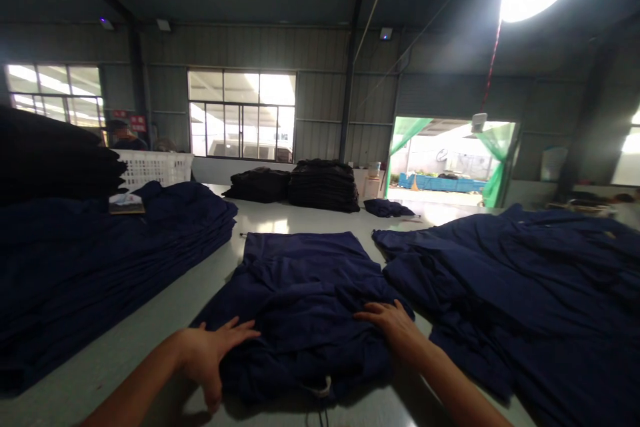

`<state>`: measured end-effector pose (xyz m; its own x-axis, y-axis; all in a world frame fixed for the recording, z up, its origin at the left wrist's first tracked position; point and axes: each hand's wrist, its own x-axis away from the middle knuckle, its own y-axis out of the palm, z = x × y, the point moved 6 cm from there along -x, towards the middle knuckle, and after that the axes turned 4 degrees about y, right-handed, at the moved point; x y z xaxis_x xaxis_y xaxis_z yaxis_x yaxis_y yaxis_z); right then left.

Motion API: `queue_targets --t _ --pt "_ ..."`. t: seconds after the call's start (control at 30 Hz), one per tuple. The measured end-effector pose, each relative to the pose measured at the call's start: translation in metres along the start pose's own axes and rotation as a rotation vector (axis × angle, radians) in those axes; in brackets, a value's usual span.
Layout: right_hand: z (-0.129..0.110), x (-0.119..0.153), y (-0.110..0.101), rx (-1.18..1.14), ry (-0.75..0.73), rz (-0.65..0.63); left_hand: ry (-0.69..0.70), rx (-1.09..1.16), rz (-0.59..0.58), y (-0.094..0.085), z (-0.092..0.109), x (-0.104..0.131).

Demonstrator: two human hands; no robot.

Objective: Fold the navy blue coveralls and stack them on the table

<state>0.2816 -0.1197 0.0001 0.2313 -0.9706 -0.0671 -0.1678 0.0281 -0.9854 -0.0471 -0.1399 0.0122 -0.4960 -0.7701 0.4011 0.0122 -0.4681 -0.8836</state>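
Note:
A dark blue garment (310, 293) lies spread on the pale table (120, 347) in front of me, creased across its middle, with a small whitish loop and cords at its near edge. My left hand (213, 350) rests at its left side, fingers spread, the fingertips on the cloth and the thumb pointing down toward the table. On the right side of the garment lies my right hand (393, 327), its fingers stretched out over the fabric. Neither hand grips anything.
Layered blue cloth (165, 240) covers the left, a small booklet (127, 205) on it. Loose blue garments (525, 280) heap up at right. Black folded stacks (324, 185) stand at the far edge. Behind at left are a white crate (155, 168) and a person (125, 137).

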Motion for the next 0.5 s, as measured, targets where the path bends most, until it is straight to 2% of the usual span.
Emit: queue_targets --t 0.03,0.1,0.23,0.3,0.4,0.5 --pt "0.001 -0.001 0.001 -0.001 0.003 0.012 -0.021 -0.013 0.009 0.0 -0.001 -0.002" --pt "0.001 -0.003 0.001 0.003 0.007 0.037 -0.048 -0.025 0.104 -0.001 0.001 -0.007" --pt "0.002 -0.002 -0.006 -0.013 0.021 0.097 -0.011 -0.167 0.439 -0.012 0.008 -0.019" --pt "0.0 -0.001 -0.014 -0.037 0.023 0.127 0.0 -0.237 0.538 -0.016 0.006 -0.023" --pt "-0.007 0.003 -0.032 -0.05 0.028 0.157 0.016 -0.201 0.558 -0.023 0.0 -0.022" --pt "-0.018 0.01 -0.057 -0.018 0.085 0.162 0.002 -0.073 0.535 -0.037 -0.002 -0.007"
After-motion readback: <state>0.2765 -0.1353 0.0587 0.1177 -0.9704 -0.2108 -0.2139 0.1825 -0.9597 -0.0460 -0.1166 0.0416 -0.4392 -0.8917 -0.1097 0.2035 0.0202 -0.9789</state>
